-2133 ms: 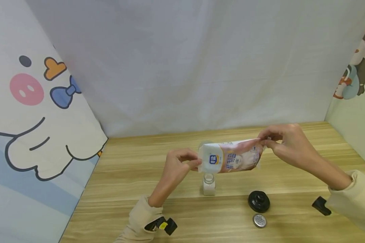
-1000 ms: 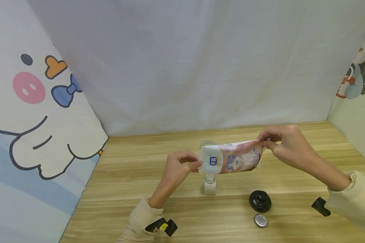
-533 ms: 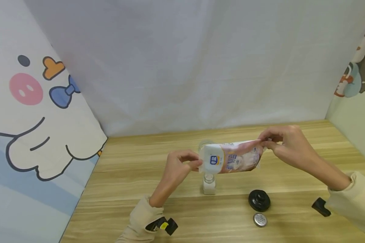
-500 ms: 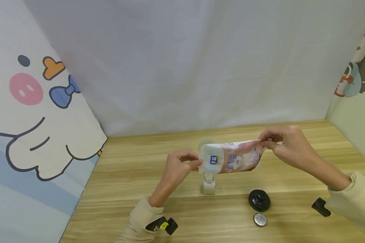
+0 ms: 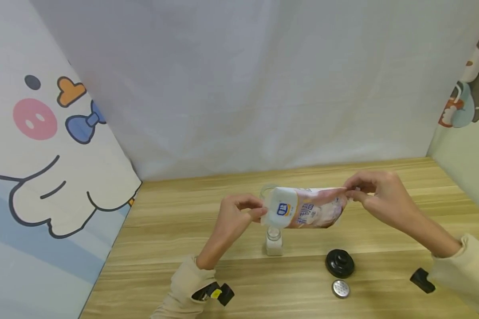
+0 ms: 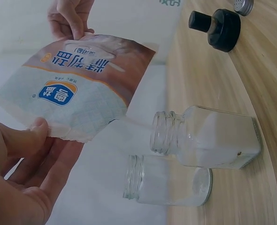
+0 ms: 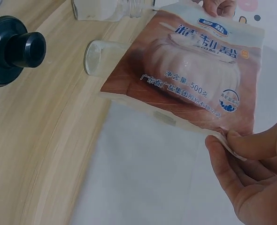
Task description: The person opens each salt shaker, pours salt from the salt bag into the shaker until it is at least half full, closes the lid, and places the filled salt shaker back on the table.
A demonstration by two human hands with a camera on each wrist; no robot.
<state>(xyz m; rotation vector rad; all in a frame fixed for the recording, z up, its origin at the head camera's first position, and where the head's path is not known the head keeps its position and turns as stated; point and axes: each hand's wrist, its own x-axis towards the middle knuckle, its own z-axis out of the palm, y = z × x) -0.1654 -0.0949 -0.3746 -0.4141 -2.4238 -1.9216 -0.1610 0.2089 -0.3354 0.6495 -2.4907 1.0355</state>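
Observation:
A pink and white salt bag [image 5: 303,210] is stretched level between my two hands above the table. Its white end is pinched by my left hand [image 5: 235,217], thumb against fingers. My right hand [image 5: 383,195] pinches the opposite, pinkish-brown end. Just below the bag stands a small square glass jar [image 5: 274,243], lidless and partly filled with white grains. In the left wrist view, a faint pale streak runs from a bag corner toward the mouth of that glass jar [image 6: 213,136]. A second clear glass jar [image 6: 171,180] stands behind, mostly hidden by the bag in the head view.
On the wooden table [image 5: 163,239], a black stepped lid [image 5: 340,263] lies to the right of the jars. A silver perforated shaker cap [image 5: 341,288] lies just in front of it. A pale curtain [image 5: 263,88] hangs along the table's back edge.
The right hand has shifted slightly right and down in the last half second, and the bag has moved a little right with it. Both hands keep their pinch; jars and lids stay put.

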